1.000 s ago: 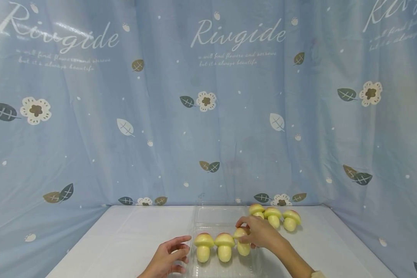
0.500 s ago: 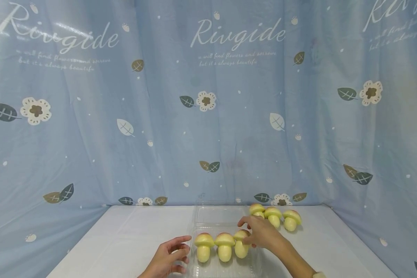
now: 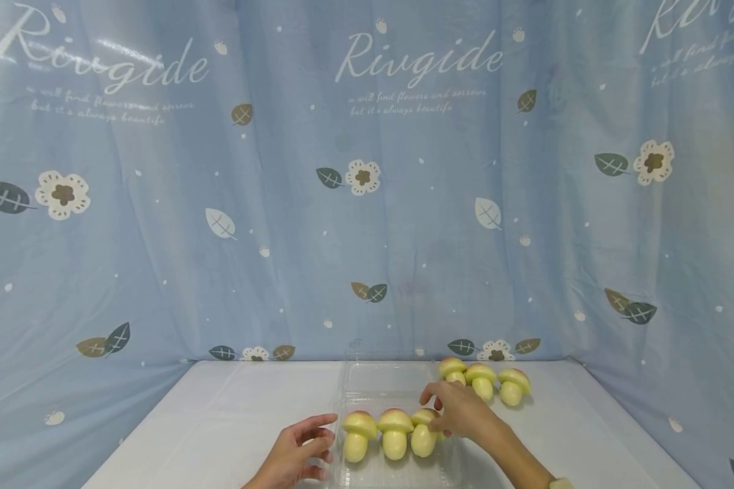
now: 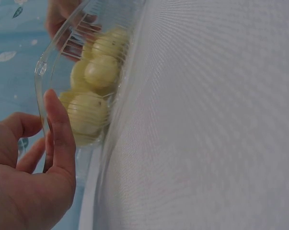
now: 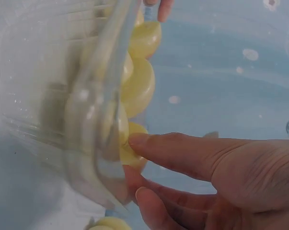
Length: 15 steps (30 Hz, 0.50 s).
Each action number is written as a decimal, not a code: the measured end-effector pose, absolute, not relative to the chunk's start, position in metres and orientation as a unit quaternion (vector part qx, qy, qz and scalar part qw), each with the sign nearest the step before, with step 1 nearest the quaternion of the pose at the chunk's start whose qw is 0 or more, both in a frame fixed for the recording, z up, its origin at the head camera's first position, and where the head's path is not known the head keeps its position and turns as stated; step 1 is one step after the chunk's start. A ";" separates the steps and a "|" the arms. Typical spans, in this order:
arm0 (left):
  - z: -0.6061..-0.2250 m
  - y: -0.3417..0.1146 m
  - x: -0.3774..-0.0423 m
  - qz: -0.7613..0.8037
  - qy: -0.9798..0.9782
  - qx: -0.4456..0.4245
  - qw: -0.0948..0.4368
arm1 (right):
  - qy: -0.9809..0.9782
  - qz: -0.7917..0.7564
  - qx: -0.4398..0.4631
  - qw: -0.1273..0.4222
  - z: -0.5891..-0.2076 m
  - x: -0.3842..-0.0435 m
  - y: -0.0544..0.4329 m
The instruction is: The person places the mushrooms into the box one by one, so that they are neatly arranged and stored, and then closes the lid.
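right hand (image 3: 465,409) pinching rightmost mushroom (image 3: 424,443) between thumb and finger, likely keeping it in line | two mushrooms (image 3: 395,444) left of it, same clear box (image 5: 82,117) | left hand (image 3: 295,449) loosely spread at box's left side, probably bracing | three mushrooms (image 3: 482,387) just beyond right hand | white tabletop (image 3: 232,421) under both, blue leaf-print curtain (image 3: 293,217) ahead

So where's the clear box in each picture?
Head: the box is at the bottom, just right of centre.
Left wrist: upper left.
Right wrist: much of the left half.
Match them by the three yellow mushrooms inside it, seen in every view.
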State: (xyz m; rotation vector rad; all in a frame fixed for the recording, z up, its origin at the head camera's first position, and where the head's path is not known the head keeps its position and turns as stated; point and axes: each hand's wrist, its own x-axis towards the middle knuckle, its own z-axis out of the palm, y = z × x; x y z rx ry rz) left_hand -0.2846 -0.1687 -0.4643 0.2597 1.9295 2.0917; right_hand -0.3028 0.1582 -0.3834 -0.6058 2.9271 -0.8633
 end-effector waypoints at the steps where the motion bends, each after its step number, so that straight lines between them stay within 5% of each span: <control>1: -0.464 -0.169 -0.285 0.725 0.668 0.090 0.142 | 0.941 -0.276 -0.194 0.014 -0.384 -0.303 0.158; 15: -0.465 -0.168 -0.285 0.723 0.671 0.085 0.139 | 0.946 -0.267 -0.185 0.013 -0.383 -0.300 0.158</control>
